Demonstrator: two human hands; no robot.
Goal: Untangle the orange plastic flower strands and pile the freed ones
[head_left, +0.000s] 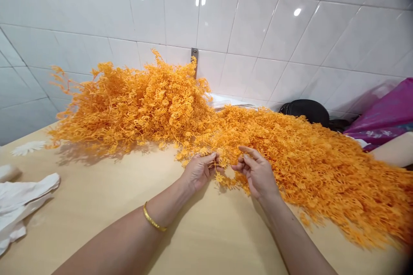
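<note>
My left hand (200, 171), with a gold bangle (152, 219) on its wrist, pinches an orange artificial flower sprig (220, 176) between thumb and fingers. Beside it on the right, my right hand (256, 169) is raised with thumb and fingertips close together at the edge of the orange pieces. Whether anything small sits in those fingertips I cannot make out. Behind both hands spreads a long, low heap of orange plastic sprigs (322, 167). A taller bunch of the same sprigs (145, 103) stands at the back left.
White cloth gloves (26, 202) and a white petal-shaped piece (29, 148) lie at left on the pale tabletop (129, 197). A tiled wall (219, 17) with a metal bracket (194, 62) closes off the back. At right are a black bag (305, 111) and a purple bag (383, 109).
</note>
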